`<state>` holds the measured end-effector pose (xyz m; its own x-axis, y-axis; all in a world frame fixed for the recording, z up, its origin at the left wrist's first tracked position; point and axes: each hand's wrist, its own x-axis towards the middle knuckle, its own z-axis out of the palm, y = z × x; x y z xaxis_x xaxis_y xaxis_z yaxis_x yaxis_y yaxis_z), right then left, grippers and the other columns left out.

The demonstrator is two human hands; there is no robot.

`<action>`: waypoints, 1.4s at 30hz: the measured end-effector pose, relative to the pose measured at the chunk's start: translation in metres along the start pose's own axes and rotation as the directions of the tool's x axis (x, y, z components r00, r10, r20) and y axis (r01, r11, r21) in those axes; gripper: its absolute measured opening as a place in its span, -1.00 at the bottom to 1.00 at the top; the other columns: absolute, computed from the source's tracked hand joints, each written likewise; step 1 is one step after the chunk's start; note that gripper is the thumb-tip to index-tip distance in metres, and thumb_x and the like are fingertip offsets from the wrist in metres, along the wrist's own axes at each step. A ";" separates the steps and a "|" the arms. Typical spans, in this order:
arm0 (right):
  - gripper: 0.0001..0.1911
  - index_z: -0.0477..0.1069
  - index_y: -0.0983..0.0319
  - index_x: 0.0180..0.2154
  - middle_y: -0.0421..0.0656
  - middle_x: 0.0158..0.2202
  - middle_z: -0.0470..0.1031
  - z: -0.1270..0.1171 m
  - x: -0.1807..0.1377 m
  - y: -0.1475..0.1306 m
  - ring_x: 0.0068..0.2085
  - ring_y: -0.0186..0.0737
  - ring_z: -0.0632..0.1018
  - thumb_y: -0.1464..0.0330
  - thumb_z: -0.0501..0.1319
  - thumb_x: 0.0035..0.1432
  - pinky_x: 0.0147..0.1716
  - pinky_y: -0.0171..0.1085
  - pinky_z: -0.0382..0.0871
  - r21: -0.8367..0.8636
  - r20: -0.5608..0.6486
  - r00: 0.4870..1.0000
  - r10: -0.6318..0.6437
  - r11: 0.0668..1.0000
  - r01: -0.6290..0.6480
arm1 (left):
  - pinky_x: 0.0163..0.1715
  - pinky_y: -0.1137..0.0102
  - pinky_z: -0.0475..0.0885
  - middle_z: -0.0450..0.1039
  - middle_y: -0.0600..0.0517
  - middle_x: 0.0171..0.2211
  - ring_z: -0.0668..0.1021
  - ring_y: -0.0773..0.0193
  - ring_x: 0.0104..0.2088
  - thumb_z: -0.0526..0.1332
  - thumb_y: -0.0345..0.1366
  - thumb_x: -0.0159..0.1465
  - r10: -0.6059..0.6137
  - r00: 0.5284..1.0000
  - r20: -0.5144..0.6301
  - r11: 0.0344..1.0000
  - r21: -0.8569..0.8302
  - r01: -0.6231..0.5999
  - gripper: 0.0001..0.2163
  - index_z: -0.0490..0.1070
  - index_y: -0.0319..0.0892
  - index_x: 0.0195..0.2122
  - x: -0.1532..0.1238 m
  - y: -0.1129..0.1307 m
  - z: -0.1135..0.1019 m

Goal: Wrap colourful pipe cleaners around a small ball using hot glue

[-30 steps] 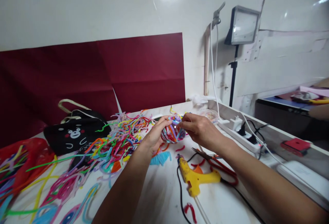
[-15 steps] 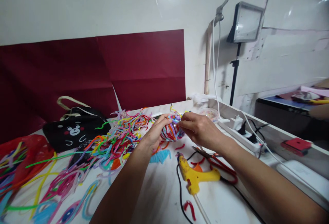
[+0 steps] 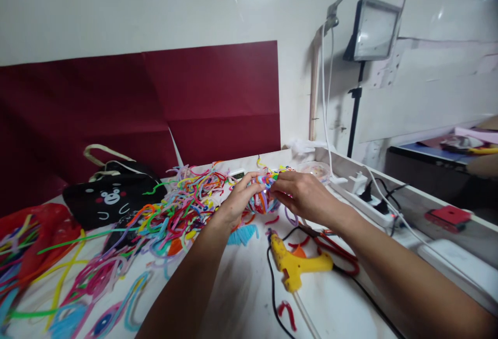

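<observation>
Over the middle of the white table [image 3: 241, 287], both my hands hold a small ball of many-coloured pipe cleaners [image 3: 261, 200]. My left hand [image 3: 234, 203] cups it from the left with the fingers curled round it. My right hand [image 3: 301, 193] pinches its top right, and a purple strand hangs below that hand. A big loose heap of coloured pipe cleaners [image 3: 171, 212] lies just left of the ball. More strands [image 3: 78, 282] spread over the near left of the table.
A yellow glue gun [image 3: 296, 266] with a black cord lies near my right forearm, beside red-handled pliers [image 3: 334, 253]. A black bear-face bag [image 3: 111, 196] and a red plastic bag [image 3: 35, 235] sit at the left. A power strip [image 3: 363, 201], a lamp [image 3: 373, 30] and dark red paper [image 3: 155, 105] stand behind.
The ball has sunk slightly and my fingers have closed further over its top. A purple strand now hangs under my right hand. The view has tilted a little.
</observation>
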<state>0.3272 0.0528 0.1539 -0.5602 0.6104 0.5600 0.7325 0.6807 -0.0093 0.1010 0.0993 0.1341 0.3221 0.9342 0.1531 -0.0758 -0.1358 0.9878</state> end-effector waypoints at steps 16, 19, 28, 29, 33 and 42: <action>-0.80 0.79 0.10 -0.22 -0.10 -0.25 0.62 -0.006 0.000 0.017 -0.14 -0.03 0.57 0.46 0.47 0.52 -0.14 -0.09 0.48 0.057 -0.039 0.976 -0.214 0.975 0.216 | 0.24 0.13 0.60 0.73 -0.05 0.12 0.68 -0.10 0.23 0.45 -0.18 0.18 0.072 0.991 0.116 0.971 0.220 -0.096 -0.71 0.67 -0.02 -0.05 -0.003 0.002 0.003; -0.80 0.73 0.11 -0.26 -0.11 -0.25 0.62 -0.008 0.001 0.016 -0.12 -0.01 0.57 0.47 0.52 0.47 -0.08 -0.07 0.47 0.111 -0.019 0.982 -0.187 0.976 0.188 | 0.35 0.06 0.56 0.72 -0.08 0.15 0.64 -0.17 0.33 0.41 -0.19 0.19 0.080 0.985 0.150 0.951 0.286 -0.121 -0.71 0.66 -0.04 -0.05 -0.003 0.005 0.004; -0.59 0.60 0.13 -0.08 -0.05 0.02 0.67 -0.004 0.000 0.017 -0.03 0.06 0.66 0.34 0.74 0.21 -0.01 -0.03 0.58 0.241 0.032 0.995 0.092 0.966 -0.097 | 0.53 -0.03 0.41 0.71 -0.08 0.25 0.61 -0.22 0.40 0.40 -0.15 0.19 0.058 0.973 0.222 0.910 0.388 -0.143 -0.58 0.65 -0.04 0.09 -0.003 0.005 -0.001; -0.54 0.58 0.12 -0.04 -0.05 0.06 0.68 -0.002 0.000 0.018 -0.02 0.06 0.68 0.35 0.75 0.19 0.01 -0.02 0.61 0.279 0.046 0.991 0.127 0.951 -0.134 | 0.53 -0.04 0.41 0.71 -0.09 0.27 0.60 -0.24 0.41 0.40 -0.15 0.19 0.050 0.973 0.225 0.908 0.394 -0.138 -0.58 0.65 -0.04 0.09 -0.002 0.005 -0.001; -0.35 0.49 0.09 0.06 -0.05 0.14 0.69 0.006 -0.001 0.023 0.09 0.11 0.74 0.35 0.77 0.07 0.10 0.05 0.70 0.452 0.111 0.972 0.206 0.861 -0.234 | 0.50 -0.08 0.46 0.69 -0.12 0.30 0.61 -0.25 0.40 0.39 -0.15 0.21 -0.006 0.969 0.245 0.910 0.404 -0.097 -0.56 0.66 -0.03 0.13 -0.003 0.004 0.000; -0.20 0.44 0.08 0.21 -0.04 0.21 0.75 0.010 0.001 0.028 0.15 0.10 0.80 0.28 0.77 0.06 0.13 0.03 0.78 0.685 0.205 0.966 0.159 0.681 -0.258 | 0.54 -0.07 0.42 0.65 -0.10 0.31 0.59 -0.21 0.40 0.39 -0.19 0.18 0.015 0.974 0.224 0.890 0.441 -0.115 -0.57 0.61 0.00 0.11 -0.009 0.010 0.001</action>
<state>0.3431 0.0761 0.1459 -0.5042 0.7806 0.3694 0.3779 0.5840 -0.7184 0.0987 0.0894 0.1428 0.5245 0.8343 0.1700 0.3114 -0.3738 0.8737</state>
